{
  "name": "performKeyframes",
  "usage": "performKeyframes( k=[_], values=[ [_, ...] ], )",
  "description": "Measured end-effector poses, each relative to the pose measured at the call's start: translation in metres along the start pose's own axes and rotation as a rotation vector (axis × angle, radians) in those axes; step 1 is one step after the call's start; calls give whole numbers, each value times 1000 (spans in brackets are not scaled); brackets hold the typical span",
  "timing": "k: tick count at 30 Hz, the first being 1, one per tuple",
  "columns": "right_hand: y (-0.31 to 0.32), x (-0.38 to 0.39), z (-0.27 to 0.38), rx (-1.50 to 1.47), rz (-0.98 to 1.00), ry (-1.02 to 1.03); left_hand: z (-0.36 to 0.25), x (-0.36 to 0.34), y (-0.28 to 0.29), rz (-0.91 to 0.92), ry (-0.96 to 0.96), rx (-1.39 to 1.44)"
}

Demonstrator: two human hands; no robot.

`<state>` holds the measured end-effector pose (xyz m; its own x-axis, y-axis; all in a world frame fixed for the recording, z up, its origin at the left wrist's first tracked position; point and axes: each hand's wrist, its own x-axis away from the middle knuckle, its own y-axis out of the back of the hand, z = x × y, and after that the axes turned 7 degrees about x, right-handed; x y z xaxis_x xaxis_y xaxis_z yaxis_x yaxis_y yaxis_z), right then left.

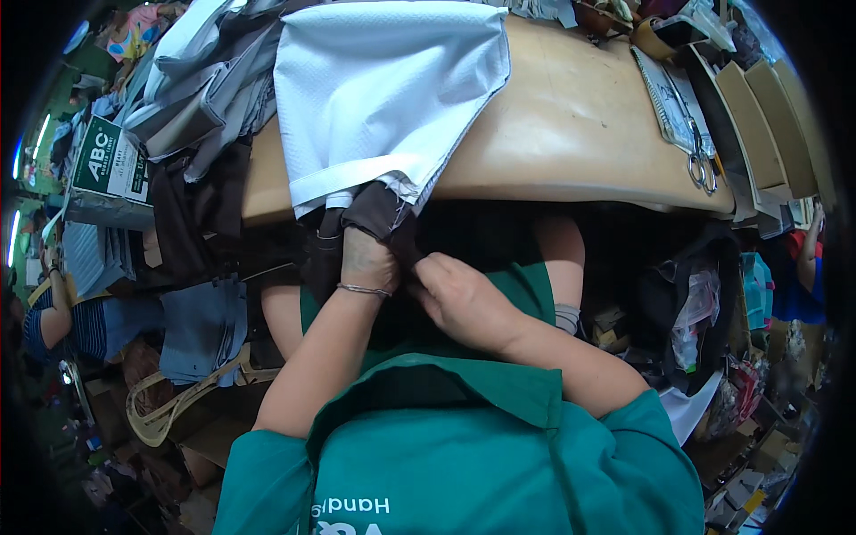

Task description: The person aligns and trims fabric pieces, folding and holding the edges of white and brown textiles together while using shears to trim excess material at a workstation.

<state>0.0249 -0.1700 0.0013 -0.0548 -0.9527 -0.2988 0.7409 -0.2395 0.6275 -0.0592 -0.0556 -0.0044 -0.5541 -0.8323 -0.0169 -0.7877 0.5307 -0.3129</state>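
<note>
A white textured cloth piece (392, 89) lies over the tan padded table and hangs off its near edge. Dark brown cloth (373, 212) joins it at the bottom, bunched below the edge. My left hand (367, 257), with a bracelet on its wrist, reaches up into the dark cloth, which hides its fingers. Close beside it on the right, my right hand (459, 299) has its fingers curled in and pinches the edge of the dark cloth. Both hands are above my lap, just short of the table.
The tan table top (571, 116) carries scissors (698, 160) on a notebook (662, 94) at the right, beside open cardboard boxes (749, 107). Grey cloths (209, 98) pile up at the left, near a green-and-white box (111, 165). Blue-grey cloth pieces (201, 330) hang lower left. Other people sit at both sides.
</note>
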Motion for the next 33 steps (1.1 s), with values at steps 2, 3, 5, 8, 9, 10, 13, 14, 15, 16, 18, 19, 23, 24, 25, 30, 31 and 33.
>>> performKeyframes(
  k=[2,3,5,8,9,10,13,14,15,16,18,19,23,24,25,30,31,33],
  values=[
    [-2,-2,3,-45,36,29,-2,-2,1,-22,0,169],
    [-1,-2,4,-57,63,59,-3,-7,3,-40,1,213],
    [-6,1,8,-75,85,67,-2,-20,6,-86,1,271],
    [-14,2,5,-82,104,90,-1,-37,7,-133,-21,312],
    [-16,2,7,-129,96,102,-2,-39,7,-131,-30,319],
    [-18,1,7,-130,125,111,-1,-39,8,-121,-31,324],
    [-23,4,0,-82,236,118,-7,-28,14,-11,-9,342],
    [-19,2,-2,-66,312,92,-9,-21,17,36,11,355],
    [-10,0,-6,-50,387,65,-12,-17,20,80,32,378],
    [1,-2,-9,-35,464,41,-15,-14,22,119,57,398],
    [39,-13,-19,8,410,-16,-15,-12,28,150,94,437],
    [62,-18,-26,-32,166,-49,-15,-11,28,163,109,450],
    [140,-49,-80,-3,-718,-159,-11,-9,29,233,152,499],
    [153,-59,-84,113,-768,-73,-11,-5,31,246,159,506],
    [158,-65,-92,77,-674,-53,-12,-3,32,265,168,520],
    [150,-90,-115,-186,-617,-279,-13,-2,40,358,201,652],
    [146,-96,-115,-117,-694,-279,-13,-2,44,392,212,721],
    [147,-107,-109,31,-848,-284,-14,-7,50,483,230,928]
  ],
)
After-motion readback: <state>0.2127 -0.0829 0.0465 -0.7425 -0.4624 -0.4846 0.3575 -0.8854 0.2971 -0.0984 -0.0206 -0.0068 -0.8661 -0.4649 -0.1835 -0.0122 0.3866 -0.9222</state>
